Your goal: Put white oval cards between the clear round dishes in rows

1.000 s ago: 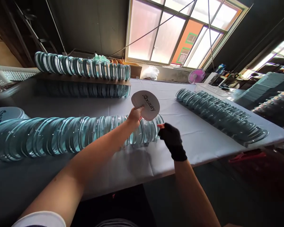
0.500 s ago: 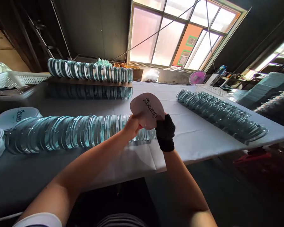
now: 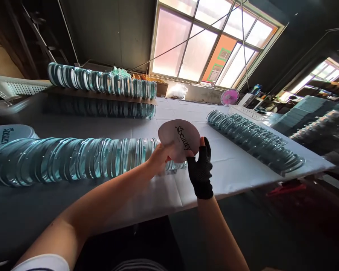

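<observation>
A thin, pale pinkish disc with rounded edges, printed with dark lettering that reads "beauty", is held up over the table between both hands. My bare left hand pinches its lower left edge. On the lower right edge, my right hand, in a black fingerless glove, grips it with thumb and fingertips. Just behind and below the disc runs a long row of round glass pieces standing on edge. A stack of similar printed discs lies at the far left end of that row.
More glass rows stand on a board at the back left, with others on the right of the white-covered table. A perforated white basket sits at the left. A pink fan is near the window.
The disc has turned slightly clockwise and sits a little lower and further right in view. My right hand's grip has opened up, its thumb now on the disc's face. The camera has shifted.
</observation>
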{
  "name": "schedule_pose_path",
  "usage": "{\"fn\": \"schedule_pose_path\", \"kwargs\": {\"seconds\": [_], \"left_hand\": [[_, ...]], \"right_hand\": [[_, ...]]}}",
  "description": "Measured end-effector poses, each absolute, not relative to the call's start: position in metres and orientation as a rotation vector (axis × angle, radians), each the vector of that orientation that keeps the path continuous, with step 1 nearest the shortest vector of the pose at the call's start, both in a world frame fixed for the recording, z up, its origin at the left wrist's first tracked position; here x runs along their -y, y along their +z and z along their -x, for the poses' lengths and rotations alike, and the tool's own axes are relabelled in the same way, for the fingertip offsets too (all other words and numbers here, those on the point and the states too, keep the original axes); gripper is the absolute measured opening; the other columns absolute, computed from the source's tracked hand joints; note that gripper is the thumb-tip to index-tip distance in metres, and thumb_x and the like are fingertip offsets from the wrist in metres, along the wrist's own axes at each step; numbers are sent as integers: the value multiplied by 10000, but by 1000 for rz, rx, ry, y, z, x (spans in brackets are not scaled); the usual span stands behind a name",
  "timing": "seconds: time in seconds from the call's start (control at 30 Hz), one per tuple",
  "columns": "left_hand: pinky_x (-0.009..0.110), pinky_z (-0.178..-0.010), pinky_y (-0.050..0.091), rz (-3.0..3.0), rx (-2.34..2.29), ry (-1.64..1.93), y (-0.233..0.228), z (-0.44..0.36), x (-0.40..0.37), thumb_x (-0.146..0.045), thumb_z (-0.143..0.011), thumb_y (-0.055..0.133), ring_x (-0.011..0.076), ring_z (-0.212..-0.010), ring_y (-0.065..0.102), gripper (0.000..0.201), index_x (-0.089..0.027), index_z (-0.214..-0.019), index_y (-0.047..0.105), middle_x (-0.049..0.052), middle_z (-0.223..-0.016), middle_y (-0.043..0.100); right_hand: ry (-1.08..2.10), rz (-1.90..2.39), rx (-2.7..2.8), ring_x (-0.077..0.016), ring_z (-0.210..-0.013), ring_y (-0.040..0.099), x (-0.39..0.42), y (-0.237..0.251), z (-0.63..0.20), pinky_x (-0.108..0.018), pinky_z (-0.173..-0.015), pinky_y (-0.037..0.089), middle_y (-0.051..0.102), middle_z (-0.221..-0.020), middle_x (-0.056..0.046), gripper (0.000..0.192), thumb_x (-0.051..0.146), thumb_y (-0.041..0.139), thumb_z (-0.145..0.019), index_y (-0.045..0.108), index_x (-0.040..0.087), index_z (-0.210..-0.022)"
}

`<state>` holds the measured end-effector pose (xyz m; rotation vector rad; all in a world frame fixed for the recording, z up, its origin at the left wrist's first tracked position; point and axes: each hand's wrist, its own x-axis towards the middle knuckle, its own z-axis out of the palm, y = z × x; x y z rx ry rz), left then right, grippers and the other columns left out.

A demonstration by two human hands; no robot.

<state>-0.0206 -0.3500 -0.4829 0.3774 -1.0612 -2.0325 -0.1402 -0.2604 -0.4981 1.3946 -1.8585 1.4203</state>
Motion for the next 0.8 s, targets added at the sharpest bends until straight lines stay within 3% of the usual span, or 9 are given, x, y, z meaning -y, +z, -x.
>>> {"fn": "schedule_pose_path", "kwargs": {"seconds": [0.13,0.23,0.33,0.43,0.53,0.67,0.8], "left_hand": [[423,-819,538,-387,1053,-1997,-484,17,350,-339,-726,727,324,-989,664,348,-153,-1019,713,133,-1024,728],[410,-796,541,-478,1018,-1992,-487,16,351,-318,-705,732,316,-957,670,332,-132,-979,707,134,-971,731],[403,-815,544,-480,927,-1974,-484,12,360,-305,-703,737,295,-1004,657,373,-148,-1036,681,114,-1036,721],[385,-858,535,-469,855,-1874,-473,10,384,-268,-713,736,254,-1038,645,368,-186,-1064,662,79,-1060,717],[421,-942,499,-483,872,-1850,-462,15,415,-239,-723,738,253,-1071,638,311,-206,-1026,672,66,-1007,731],[470,-1029,440,-498,883,-1857,-463,26,441,-171,-725,736,276,-1120,624,232,-182,-952,690,83,-968,742],[461,-1035,445,-509,855,-1866,-470,29,446,-115,-730,722,271,-1134,624,246,-177,-966,697,88,-984,744]], "right_hand": [[1568,-1450,1837,-267,-1205,565,273,-504,114,-437,-997,492,601,-1283,-144,420,360,491,-872,600,176,-1234],[1786,-1376,2054,-262,-908,663,284,-507,113,-398,-787,564,701,-970,-122,357,424,497,-832,648,169,-1031],[1859,-997,2275,-249,-653,633,270,-507,129,-371,-574,522,668,-730,-97,401,505,472,-853,650,158,-945],[1576,-812,2306,-307,-735,648,226,-515,139,-397,-581,501,681,-843,-154,529,565,461,-869,619,138,-1139],[1340,-963,2314,-341,-819,657,181,-536,127,-397,-595,501,684,-953,-191,592,578,516,-847,580,155,-1256],[1181,-1449,2369,-273,-722,668,163,-556,98,-343,-594,502,708,-874,-132,439,473,418,-939,622,228,-1242],[937,-1558,2473,-242,-667,654,198,-551,85,-313,-578,458,703,-826,-115,424,358,397,-950,572,239,-1318]]}}
